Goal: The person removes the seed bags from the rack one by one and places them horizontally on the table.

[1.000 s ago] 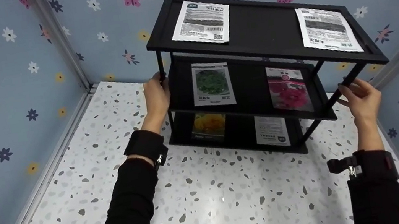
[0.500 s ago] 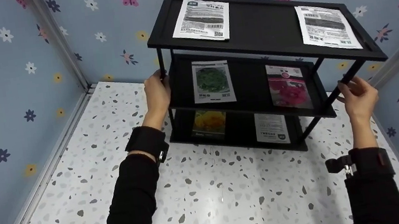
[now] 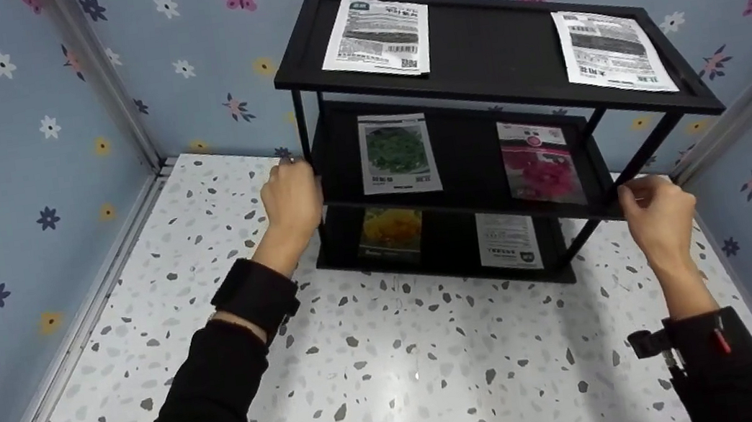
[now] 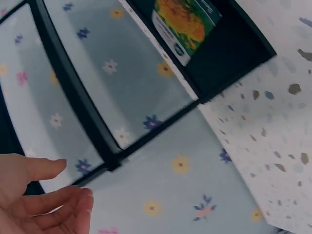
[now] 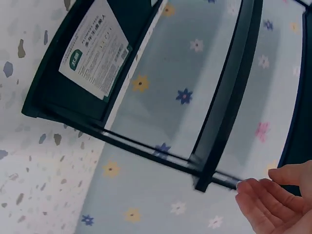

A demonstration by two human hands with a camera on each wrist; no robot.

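Note:
A black three-tier shelf rack (image 3: 497, 57) stands on the speckled surface, with flat printed packets on every tier. My left hand (image 3: 292, 196) is beside its left front post, near the middle tier; in the left wrist view the thumb and loosely bent fingers (image 4: 73, 204) stand apart with a gap between them. At the opposite end, my right hand (image 3: 660, 213) is by the middle tier's front corner. The right wrist view shows its fingers (image 5: 265, 200) nearly straight, fingertips close to the post (image 5: 146, 153), thumb apart.
Two white packets, one left (image 3: 376, 36) and one right (image 3: 613, 52), lie on top. A green-leaf packet (image 3: 397, 154) and a pink-flower packet (image 3: 540, 164) are on the middle tier; a yellow-flower packet (image 3: 389, 231) and a white packet (image 3: 508, 241) below. Blue flowered walls (image 3: 23, 235) enclose the surface.
Both hands have come down along the front posts, from above the middle tier to about its level. The rack and packets stay in place; the view has shifted slightly.

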